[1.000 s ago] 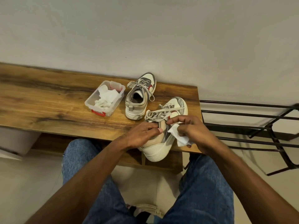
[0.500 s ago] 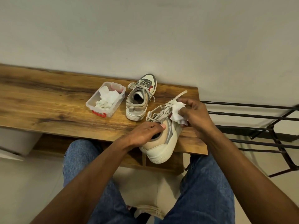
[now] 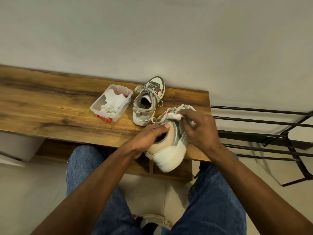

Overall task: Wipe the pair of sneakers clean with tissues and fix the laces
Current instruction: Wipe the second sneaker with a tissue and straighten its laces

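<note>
A beige, grey and white sneaker (image 3: 169,153) lies tilted at the table's near right edge, its heel overhanging toward me. My left hand (image 3: 149,138) grips its collar, fingers inside the opening. My right hand (image 3: 198,128) covers the shoe's upper and presses a crumpled white tissue (image 3: 174,115) onto the laces. The second sneaker (image 3: 149,102) stands upright farther back, toe to the wall, laces loose.
A clear plastic box (image 3: 126,106) with red clips holds several crumpled tissues, left of the far sneaker. The wooden table (image 3: 50,107) stretches left along the wall. A black metal rack (image 3: 271,133) stands close on the right. My knees in jeans are below.
My right hand carried the tissue from the shoe's side up to the laces and now rubs lower across the upper. The left hand keeps hold of the collar.
</note>
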